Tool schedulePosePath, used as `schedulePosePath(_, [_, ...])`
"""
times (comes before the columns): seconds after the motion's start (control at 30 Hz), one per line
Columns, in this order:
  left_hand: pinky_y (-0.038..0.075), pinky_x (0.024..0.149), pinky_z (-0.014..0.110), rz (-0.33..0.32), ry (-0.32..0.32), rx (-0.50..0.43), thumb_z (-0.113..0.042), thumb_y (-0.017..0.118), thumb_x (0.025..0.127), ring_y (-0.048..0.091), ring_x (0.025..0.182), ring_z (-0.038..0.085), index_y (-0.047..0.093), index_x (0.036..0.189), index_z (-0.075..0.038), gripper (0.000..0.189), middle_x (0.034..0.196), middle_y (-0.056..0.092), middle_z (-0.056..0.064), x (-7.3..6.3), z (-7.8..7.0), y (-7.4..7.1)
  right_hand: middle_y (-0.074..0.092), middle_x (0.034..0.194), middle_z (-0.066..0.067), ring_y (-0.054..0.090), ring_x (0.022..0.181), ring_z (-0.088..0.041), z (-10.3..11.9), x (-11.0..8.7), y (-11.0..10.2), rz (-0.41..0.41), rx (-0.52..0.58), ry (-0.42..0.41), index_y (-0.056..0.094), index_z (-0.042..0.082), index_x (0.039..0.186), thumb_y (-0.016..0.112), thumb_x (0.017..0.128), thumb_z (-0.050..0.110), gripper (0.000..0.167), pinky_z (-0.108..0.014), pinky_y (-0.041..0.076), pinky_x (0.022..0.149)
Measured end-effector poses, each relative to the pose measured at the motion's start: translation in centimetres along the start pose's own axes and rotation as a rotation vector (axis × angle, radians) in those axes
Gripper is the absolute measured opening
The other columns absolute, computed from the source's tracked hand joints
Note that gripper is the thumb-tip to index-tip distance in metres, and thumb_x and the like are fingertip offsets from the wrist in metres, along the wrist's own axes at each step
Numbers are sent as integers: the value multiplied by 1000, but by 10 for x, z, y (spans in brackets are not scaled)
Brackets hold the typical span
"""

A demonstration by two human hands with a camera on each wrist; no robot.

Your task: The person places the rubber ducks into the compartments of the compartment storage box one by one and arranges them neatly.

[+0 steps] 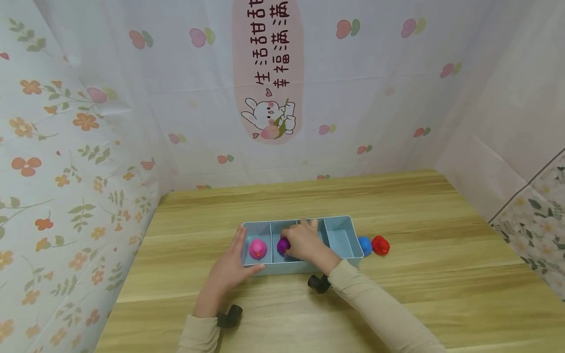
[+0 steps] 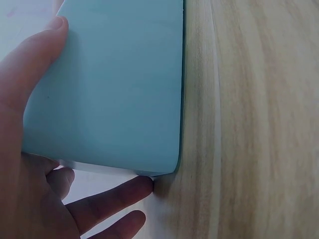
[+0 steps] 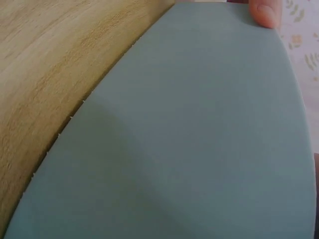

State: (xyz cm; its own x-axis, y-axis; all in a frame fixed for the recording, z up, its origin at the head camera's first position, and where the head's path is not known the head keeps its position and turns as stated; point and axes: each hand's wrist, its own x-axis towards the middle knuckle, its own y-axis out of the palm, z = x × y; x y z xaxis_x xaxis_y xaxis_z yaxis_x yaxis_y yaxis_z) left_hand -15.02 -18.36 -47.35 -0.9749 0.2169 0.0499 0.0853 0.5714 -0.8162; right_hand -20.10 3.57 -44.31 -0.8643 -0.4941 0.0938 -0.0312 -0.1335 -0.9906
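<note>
A long light-blue divided box (image 1: 282,268) lies on the table, split into several compartments in a row. My left hand (image 1: 229,267) holds its left end, thumb at the front rim and fingers along the end wall; the left wrist view shows this grip around the box's corner (image 2: 109,89). A pink toy duck (image 1: 258,249) sits in the leftmost compartment. In the second compartment my right hand (image 1: 305,241) holds a purple toy duck (image 1: 283,246), which the fingers partly cover. The right wrist view is mostly filled by the box's front wall (image 3: 189,119).
Just past the box's right end, a blue toy duck (image 1: 365,245) and a red toy duck (image 1: 380,245) lie on the wooden table (image 1: 419,289). A printed cloth (image 1: 371,98) hangs behind the table, and a floral cloth (image 1: 79,196) at the left.
</note>
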Motion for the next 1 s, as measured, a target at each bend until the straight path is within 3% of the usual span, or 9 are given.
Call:
schedulePosePath(0.4, [43,101,53,-12,7,-2,-59,72,74,40,135,38,11,154,-11,111,162,9,8,-1,0,2,72,94,2,53,77,-21,-1,-6,-8,21,41,-1,73,22,103,84,69,40,40,-41,26,72])
schedulePosePath(1.0, [44,99,54,-4,-2,-14,-59,72,75,40,135,39,9,155,-12,112,161,9,9,-1,0,1,73,100,6,47,73,-14,-11,-8,-28,-38,145,-64,75,21,99,81,75,25,24,-39,19,69])
